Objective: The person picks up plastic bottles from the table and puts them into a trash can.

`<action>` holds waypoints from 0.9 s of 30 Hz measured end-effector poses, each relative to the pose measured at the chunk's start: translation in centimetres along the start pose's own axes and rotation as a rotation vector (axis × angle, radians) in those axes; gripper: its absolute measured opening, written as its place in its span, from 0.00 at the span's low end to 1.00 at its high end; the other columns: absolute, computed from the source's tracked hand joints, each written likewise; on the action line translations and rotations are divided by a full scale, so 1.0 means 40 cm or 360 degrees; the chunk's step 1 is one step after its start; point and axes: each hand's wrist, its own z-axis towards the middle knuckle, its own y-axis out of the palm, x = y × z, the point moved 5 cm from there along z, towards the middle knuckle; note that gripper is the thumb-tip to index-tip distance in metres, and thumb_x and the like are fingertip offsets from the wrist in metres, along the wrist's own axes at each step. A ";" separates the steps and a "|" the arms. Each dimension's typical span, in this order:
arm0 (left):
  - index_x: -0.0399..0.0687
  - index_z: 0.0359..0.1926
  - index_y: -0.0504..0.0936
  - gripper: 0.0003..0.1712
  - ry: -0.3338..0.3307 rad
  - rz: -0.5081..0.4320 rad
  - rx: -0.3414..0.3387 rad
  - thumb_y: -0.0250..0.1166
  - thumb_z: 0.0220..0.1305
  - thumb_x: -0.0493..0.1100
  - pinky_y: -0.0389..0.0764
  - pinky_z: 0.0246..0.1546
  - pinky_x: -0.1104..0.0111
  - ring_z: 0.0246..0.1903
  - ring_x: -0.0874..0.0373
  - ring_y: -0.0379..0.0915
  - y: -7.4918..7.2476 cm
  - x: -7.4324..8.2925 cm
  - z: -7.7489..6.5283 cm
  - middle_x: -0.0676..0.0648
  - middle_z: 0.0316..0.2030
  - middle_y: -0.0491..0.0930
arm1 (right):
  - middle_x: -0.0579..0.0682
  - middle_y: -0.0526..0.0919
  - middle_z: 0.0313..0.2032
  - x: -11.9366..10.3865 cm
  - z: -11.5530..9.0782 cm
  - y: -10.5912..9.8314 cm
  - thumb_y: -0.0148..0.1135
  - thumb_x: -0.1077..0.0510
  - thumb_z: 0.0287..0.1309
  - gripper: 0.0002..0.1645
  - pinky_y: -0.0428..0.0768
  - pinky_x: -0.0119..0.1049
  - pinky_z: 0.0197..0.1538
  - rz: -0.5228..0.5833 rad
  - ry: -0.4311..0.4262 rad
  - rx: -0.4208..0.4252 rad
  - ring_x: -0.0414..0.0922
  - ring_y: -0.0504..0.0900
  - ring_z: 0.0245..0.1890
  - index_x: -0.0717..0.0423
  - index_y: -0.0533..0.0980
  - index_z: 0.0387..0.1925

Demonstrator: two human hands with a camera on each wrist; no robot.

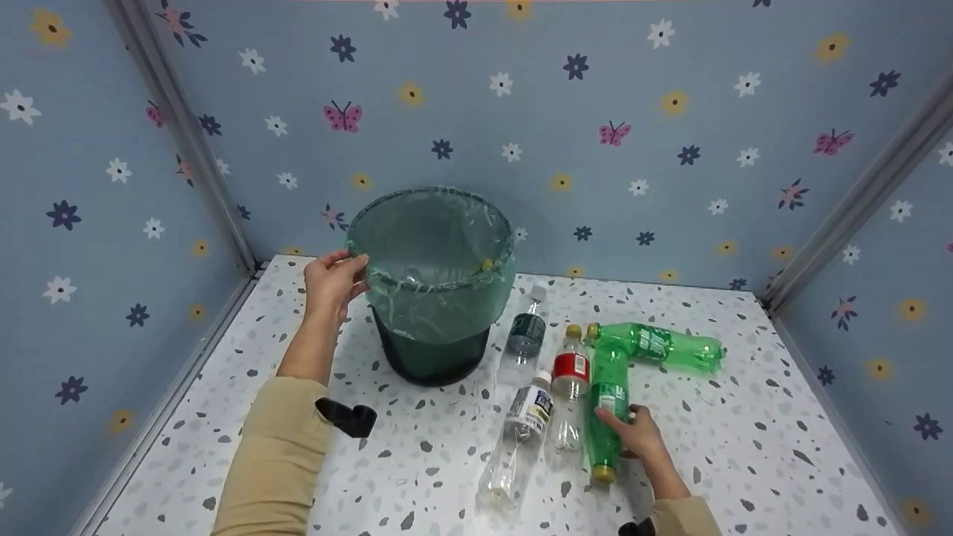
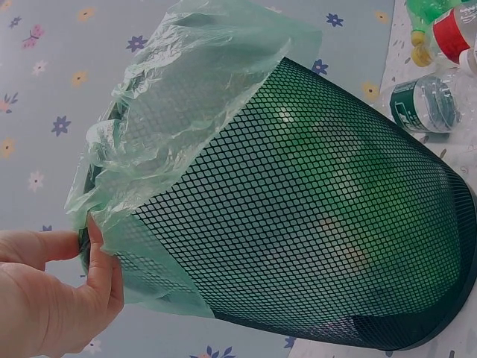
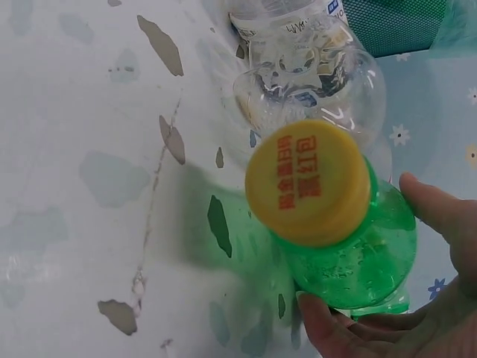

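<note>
Green bottle (image 1: 609,391) gripped by right hand (image 1: 642,435), left hand (image 1: 331,281) pinching bin rim (image 1: 439,286), clear bottles (image 1: 571,385) between

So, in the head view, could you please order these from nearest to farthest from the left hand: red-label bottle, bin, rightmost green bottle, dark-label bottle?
From the left hand:
1. Bin: touching; the hand pinches its rim.
2. Dark-label bottle: just right of the bin.
3. Red-label bottle: further right.
4. Rightmost green bottle: farthest right.
</note>
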 end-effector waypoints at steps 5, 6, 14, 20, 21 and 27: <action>0.36 0.56 0.64 0.23 0.0005 -0.0008 -0.0003 0.57 0.60 0.37 0.75 0.29 0.76 0.32 0.60 0.71 -0.002 0.000 -0.001 0.47 0.38 0.69 | 0.72 0.63 0.51 0.006 -0.002 -0.003 0.58 0.36 0.48 0.54 0.76 0.45 0.40 0.0021 0.0013 0.0031 0.59 0.69 0.47 0.74 0.51 0.57; 0.36 0.56 0.63 0.23 0.0006 -0.0012 -0.0007 0.56 0.60 0.36 0.75 0.29 0.76 0.32 0.60 0.71 -0.002 0.000 -0.001 0.47 0.38 0.69 | 0.72 0.63 0.51 0.007 -0.003 -0.003 0.58 0.35 0.48 0.53 0.76 0.45 0.40 0.0020 0.0016 0.0033 0.59 0.70 0.47 0.74 0.52 0.57; 0.35 0.59 0.61 0.26 0.0028 -0.0033 -0.0045 0.56 0.61 0.36 0.75 0.29 0.76 0.31 0.61 0.70 -0.003 0.002 -0.008 0.47 0.38 0.68 | 0.71 0.61 0.52 0.009 -0.004 -0.011 0.59 0.35 0.47 0.54 0.74 0.46 0.43 -0.0018 0.0044 0.0023 0.60 0.68 0.49 0.73 0.51 0.58; 0.35 0.59 0.61 0.26 0.0017 -0.0048 -0.0053 0.56 0.61 0.36 0.75 0.29 0.76 0.32 0.61 0.71 -0.003 0.004 -0.012 0.47 0.38 0.68 | 0.73 0.60 0.53 0.006 -0.006 -0.019 0.60 0.37 0.48 0.53 0.75 0.47 0.42 -0.0047 -0.0004 0.0010 0.62 0.67 0.49 0.73 0.51 0.58; 0.35 0.59 0.61 0.26 0.0015 -0.0052 -0.0057 0.56 0.61 0.36 0.75 0.29 0.76 0.32 0.61 0.71 -0.002 0.004 -0.013 0.47 0.38 0.68 | 0.73 0.60 0.53 0.003 -0.008 -0.021 0.60 0.38 0.48 0.52 0.75 0.47 0.42 -0.0052 -0.0019 0.0014 0.62 0.68 0.49 0.73 0.51 0.57; 0.35 0.59 0.61 0.26 -0.0001 -0.0039 -0.0061 0.55 0.61 0.36 0.76 0.32 0.75 0.33 0.60 0.71 0.000 0.007 -0.015 0.47 0.38 0.68 | 0.73 0.61 0.53 -0.014 -0.016 -0.038 0.60 0.39 0.48 0.51 0.74 0.47 0.42 -0.0071 -0.0080 0.0018 0.62 0.68 0.49 0.73 0.51 0.58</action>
